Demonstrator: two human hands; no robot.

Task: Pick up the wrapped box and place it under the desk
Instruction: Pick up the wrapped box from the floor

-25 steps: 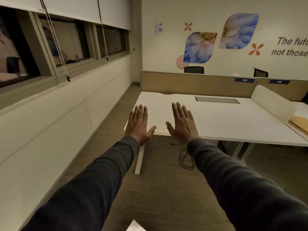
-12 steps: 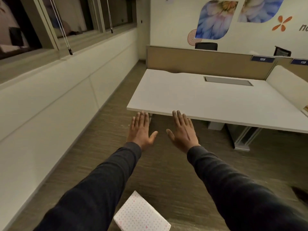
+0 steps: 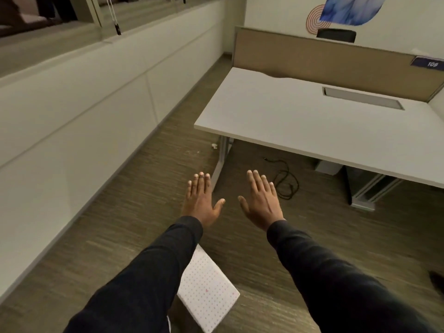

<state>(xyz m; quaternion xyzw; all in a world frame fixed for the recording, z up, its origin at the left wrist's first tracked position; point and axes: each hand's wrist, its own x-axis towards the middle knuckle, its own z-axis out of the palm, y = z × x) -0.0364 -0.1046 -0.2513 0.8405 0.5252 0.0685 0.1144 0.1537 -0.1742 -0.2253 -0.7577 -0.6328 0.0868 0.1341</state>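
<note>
The wrapped box [image 3: 208,294], white paper with small pink dots, lies on the carpet near the bottom of the view, partly hidden by my left sleeve. My left hand [image 3: 200,200] and my right hand [image 3: 260,200] are stretched out flat above the floor, palms down, fingers spread and holding nothing. Both hands hover well beyond the box, toward the desk. The white desk [image 3: 300,116] stands ahead on the right, with open floor beneath it.
A black cable [image 3: 286,181] lies coiled on the carpet under the desk, between its grey metal legs [image 3: 222,162]. A tan partition [image 3: 324,54] backs the desk. A long white wall panel [image 3: 72,121] runs along the left below the windows.
The view has tilted down and moved closer. More of the wrapped box shows at the bottom. Both hands stay flat and empty, now over the carpet instead of the desk edge.
</note>
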